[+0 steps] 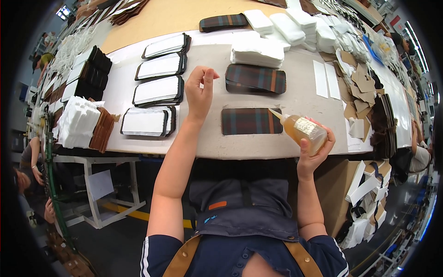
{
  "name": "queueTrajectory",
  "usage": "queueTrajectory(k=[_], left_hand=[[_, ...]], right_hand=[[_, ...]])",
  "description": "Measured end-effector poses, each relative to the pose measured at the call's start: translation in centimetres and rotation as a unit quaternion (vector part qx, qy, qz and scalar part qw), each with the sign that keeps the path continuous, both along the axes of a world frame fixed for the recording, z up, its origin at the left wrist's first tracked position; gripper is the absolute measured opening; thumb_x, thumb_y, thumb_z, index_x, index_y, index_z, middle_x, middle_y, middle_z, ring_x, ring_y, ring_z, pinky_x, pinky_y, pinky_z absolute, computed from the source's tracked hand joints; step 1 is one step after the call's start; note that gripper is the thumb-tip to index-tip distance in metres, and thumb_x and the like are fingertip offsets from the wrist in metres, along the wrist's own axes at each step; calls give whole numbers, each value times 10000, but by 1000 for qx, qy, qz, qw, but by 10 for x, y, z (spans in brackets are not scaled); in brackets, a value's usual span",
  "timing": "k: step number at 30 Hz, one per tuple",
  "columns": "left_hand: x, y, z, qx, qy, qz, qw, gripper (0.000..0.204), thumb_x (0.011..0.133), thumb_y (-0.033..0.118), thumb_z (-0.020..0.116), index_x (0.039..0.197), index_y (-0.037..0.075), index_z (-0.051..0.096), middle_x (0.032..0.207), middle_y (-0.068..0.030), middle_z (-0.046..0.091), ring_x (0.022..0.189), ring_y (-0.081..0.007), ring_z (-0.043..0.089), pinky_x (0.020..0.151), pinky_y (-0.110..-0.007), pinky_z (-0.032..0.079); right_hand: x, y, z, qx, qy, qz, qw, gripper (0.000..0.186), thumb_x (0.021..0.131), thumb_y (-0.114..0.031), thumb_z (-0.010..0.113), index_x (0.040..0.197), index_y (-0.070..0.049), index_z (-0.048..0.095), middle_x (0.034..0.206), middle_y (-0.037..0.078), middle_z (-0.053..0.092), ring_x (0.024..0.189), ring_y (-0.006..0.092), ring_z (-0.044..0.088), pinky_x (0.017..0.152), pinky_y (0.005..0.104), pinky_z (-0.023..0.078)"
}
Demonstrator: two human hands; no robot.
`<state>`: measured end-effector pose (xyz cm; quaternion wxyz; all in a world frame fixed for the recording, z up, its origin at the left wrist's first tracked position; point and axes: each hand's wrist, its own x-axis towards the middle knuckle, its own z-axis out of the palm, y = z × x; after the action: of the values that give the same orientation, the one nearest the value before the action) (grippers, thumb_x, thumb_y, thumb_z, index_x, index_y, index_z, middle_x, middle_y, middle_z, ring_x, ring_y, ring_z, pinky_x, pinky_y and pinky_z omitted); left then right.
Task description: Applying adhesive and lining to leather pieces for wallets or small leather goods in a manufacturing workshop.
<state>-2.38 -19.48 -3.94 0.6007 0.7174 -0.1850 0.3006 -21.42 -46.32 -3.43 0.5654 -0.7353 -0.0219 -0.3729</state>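
My right hand (pixel 318 150) is wrapped round a clear squeeze bottle (pixel 303 131) of amber liquid, tilted so that its pointed nozzle meets the right end of a plaid fabric panel (pixel 247 121). That panel lies flat near the table's front edge. Farther back sits a stack of similar plaid panels (pixel 255 78), slightly fanned. My left hand (pixel 201 90) is raised to the left of this stack, its fingers curled in and the thumb up. Nothing shows in it. White-topped, dark-edged stacks of panels (pixel 159 90) stand in a column left of my left hand.
White pads (pixel 256 51) are piled behind the plaid stack, with another plaid stack (pixel 223 22) beyond. White strips (pixel 326 79) and brown scraps (pixel 362 87) lie at right. White and brown bundles (pixel 79 122) stand at left. Below the table's right side is a carton of offcuts (pixel 364 203).
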Motion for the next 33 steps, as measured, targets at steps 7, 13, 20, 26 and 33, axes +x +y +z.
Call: queueTrajectory(k=[7,13,20,26,33], left_hand=[[0,1,0,5,-3,2,1000,354,1096,291,597,849,44,654,799,-14,682,686,-107,567,613,-269,409],[-5,2,5,9,18,3,1000,384,1116,252,562,837,-3,632,807,-42,639,765,-122,572,729,-268,459],[-2,2,4,9,7,9,1000,389,1108,286,580,848,4,644,803,-30,650,748,-110,571,695,-262,445],[-3,2,6,-2,13,20,1000,353,1071,294,625,833,38,670,791,-42,671,675,-165,554,629,-308,431],[-1,3,5,-29,12,25,999,357,1071,290,627,827,34,671,778,-48,656,679,-169,554,632,-314,432]], right_hand=[[8,21,-7,-22,-23,59,998,692,947,-236,806,1429,-37,351,1364,221,557,1297,365,606,1145,495,463],[18,42,-10,-44,-46,103,993,710,927,-249,830,1414,-39,358,1355,239,562,1281,380,615,1122,499,484],[31,69,-10,-71,-65,152,984,746,908,-270,852,1415,-37,356,1351,262,565,1260,395,630,1091,494,510],[50,65,1,65,-41,205,976,816,900,-327,859,1480,-38,363,1371,210,573,1294,425,608,1120,505,490],[109,17,34,147,155,299,930,821,939,-362,788,1583,-69,373,1402,222,612,1359,377,594,1142,516,506]])
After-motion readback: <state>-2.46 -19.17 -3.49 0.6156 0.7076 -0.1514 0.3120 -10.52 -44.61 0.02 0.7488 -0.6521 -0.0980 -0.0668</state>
